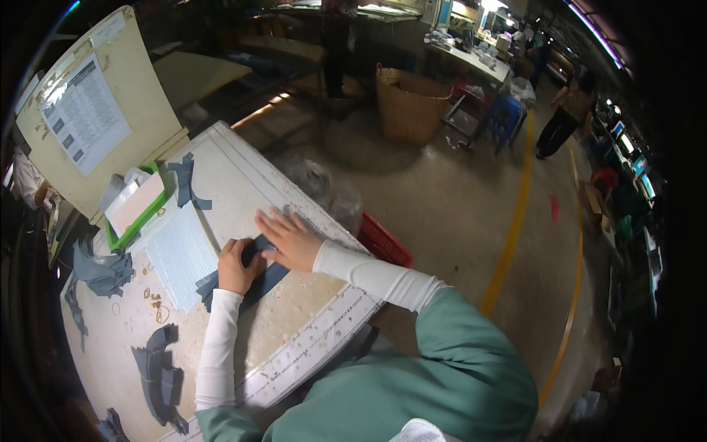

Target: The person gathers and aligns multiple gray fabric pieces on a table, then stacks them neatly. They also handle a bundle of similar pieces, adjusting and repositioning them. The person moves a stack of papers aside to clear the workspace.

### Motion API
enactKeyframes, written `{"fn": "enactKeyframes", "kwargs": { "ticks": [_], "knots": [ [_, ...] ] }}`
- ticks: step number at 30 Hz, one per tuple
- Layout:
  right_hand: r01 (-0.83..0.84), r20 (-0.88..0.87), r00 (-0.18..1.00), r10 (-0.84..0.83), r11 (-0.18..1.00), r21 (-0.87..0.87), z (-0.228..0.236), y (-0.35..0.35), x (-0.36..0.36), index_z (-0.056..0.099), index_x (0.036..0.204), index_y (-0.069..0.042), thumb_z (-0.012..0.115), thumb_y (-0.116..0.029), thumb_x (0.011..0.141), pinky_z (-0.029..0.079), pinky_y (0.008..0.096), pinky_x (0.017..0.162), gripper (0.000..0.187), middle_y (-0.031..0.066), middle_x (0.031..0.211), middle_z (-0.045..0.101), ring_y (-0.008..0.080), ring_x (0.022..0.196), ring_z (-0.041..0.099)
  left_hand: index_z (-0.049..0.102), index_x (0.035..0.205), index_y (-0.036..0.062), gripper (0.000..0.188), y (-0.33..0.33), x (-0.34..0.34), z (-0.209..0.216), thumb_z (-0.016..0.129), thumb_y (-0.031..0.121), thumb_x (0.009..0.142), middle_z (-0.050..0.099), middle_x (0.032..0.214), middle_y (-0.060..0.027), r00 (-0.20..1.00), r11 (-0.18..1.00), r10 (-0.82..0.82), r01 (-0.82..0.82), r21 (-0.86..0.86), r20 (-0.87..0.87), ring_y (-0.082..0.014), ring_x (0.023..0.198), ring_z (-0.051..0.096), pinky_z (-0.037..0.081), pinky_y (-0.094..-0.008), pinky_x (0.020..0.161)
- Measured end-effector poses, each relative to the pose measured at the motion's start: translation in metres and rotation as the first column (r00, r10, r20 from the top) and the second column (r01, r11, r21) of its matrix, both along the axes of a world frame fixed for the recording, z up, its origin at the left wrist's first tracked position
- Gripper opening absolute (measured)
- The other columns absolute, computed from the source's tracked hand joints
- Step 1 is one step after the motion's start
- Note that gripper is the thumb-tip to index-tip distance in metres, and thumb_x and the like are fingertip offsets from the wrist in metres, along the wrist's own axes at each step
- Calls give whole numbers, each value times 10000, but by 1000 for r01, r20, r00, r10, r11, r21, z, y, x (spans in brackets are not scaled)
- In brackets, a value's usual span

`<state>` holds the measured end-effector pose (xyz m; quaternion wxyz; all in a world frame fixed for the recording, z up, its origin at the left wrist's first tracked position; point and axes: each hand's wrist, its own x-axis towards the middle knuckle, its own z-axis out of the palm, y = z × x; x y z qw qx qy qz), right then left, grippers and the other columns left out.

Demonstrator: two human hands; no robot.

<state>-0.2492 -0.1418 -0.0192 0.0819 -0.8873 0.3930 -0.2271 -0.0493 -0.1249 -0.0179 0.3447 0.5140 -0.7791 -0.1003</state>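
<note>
Dark blue-grey fabric pieces point(266, 289) lie on the white worktable point(294, 339) beneath and between my hands. My left hand point(236, 269) is curled closed on the fabric, with its thumb side toward the right hand. My right hand point(292, 243) rests over the far end of the fabric, fingers stretched out and spread, palm down. Its thumb reaches close to the left hand. Part of the fabric is hidden under both hands. Beside the left hand lies a stack of lined paper sheets point(180, 254).
A green tray point(160, 199) with papers, more cut fabric point(190, 183), a fabric heap point(101, 269), a tied fabric bundle point(156, 376) and rubber bands point(156, 302) are on the table. A panel point(151, 96) rises behind. A red basket point(384, 239) stands beyond the right edge; a person point(571, 110) is far right.
</note>
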Motion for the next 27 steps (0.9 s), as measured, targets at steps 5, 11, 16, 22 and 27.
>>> {"fn": "enactKeyframes", "kwargs": {
  "ticks": [5,11,16,22,27],
  "knots": [
    [-74,199,979,53,992,99,2,-4,-30,654,1114,-60,710,-290,848,384,404,1037,356,126,1174,561,309,1195,474,670,1070,14,352,-3,4,0,760,109,744,652,943,-164,1000,1000,20,-20,11,13,-320,853,654,525,-365,784],
    [-192,200,967,160,970,151,0,3,-38,684,967,-122,790,-279,752,418,369,965,287,34,1067,577,254,1077,522,673,1054,8,345,-2,2,3,761,122,741,659,964,-165,999,998,28,-27,59,-27,-333,891,661,528,-372,806],
    [-274,161,958,238,925,265,7,4,-33,683,908,-134,820,-280,702,451,382,914,288,34,964,634,248,1027,575,673,1049,9,338,-1,3,2,756,129,744,661,963,-164,1000,1000,17,-16,14,-21,-334,879,662,530,-371,799],
    [-229,80,973,218,956,183,9,21,-29,677,1000,-156,789,-517,684,417,437,933,493,35,1059,624,241,1108,543,667,1049,12,347,-4,5,-1,758,137,739,653,958,-165,999,1000,3,-2,17,-33,-335,878,654,525,-379,792],
    [-243,46,970,239,958,150,6,30,-20,661,1052,-172,802,-473,678,381,445,954,500,50,1122,568,250,1149,490,663,1059,17,343,-5,6,-2,753,133,750,647,961,-160,1000,1000,-9,9,13,-9,-333,880,648,517,-388,787]
  ]
}}
